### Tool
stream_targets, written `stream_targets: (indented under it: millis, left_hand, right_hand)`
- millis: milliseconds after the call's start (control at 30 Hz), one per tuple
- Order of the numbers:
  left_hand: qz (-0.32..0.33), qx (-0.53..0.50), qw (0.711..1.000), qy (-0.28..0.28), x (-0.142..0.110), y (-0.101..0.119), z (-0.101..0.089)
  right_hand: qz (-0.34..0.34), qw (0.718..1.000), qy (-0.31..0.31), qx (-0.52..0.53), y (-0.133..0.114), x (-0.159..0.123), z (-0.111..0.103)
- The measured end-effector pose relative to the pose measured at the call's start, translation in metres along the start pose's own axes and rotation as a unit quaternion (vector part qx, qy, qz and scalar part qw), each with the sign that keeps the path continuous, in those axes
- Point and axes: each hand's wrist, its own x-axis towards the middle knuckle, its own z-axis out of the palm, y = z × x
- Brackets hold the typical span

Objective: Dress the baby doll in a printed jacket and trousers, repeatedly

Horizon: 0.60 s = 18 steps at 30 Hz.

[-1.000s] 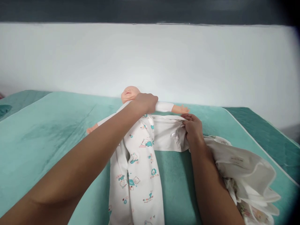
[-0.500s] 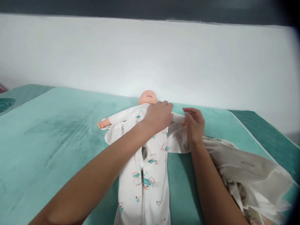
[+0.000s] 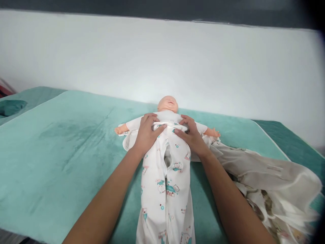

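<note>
A baby doll lies on its back with both arms stretched out sideways. It wears a white long-sleeved top and white baby pants printed with cartoon animals, an opening at the crotch. The pants' waistband sits high on the doll's chest. My left hand grips one side of that waistband, thumb over the front. At the other side, my right hand pinches the waistband between thumb and fingers. Part of a white garment spreads beneath the doll's arm on the left.
A teal padded mat covers the surface under the doll. To the right lies a heap of loose white clothes, some printed. Behind the mat rises a white wall.
Both hands have come to the pants' waistband, the left moving back leftward from the doll's shoulder and the right leaving the doll's hand. The doll's outstretched hand on the right now shows.
</note>
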Motion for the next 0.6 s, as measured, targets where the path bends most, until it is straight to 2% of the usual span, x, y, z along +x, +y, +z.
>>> stream_targets:
  millis: [167,267,400,467,533,600]
  left_hand:
    - [0.079,0.092,0.991,0.06,-0.009,-0.008,0.004]
    - [0.071,0.114,0.99,0.042,-0.018,-0.013,-0.001]
    - [-0.043,0.083,0.994,-0.061,-0.036,-0.013,-0.029]
    - [-0.09,0.043,0.984,-0.145,-0.045,-0.012,-0.051]
    - [-0.108,-0.004,0.964,-0.242,-0.054,-0.009,-0.071]
    - [-0.122,-0.026,0.947,-0.295,-0.06,-0.006,-0.084]
  right_hand:
    - [-0.059,0.991,0.069,0.098,-0.006,-0.008,0.001]
    - [-0.014,0.992,0.049,0.118,-0.002,-0.017,-0.003]
    - [0.089,0.989,-0.03,0.115,0.007,-0.032,-0.013]
    - [0.099,0.985,-0.077,0.119,0.008,-0.042,-0.021]
    - [0.091,0.979,-0.134,0.121,0.005,-0.054,-0.031]
    - [0.085,0.968,-0.201,0.126,-0.002,-0.067,-0.04]
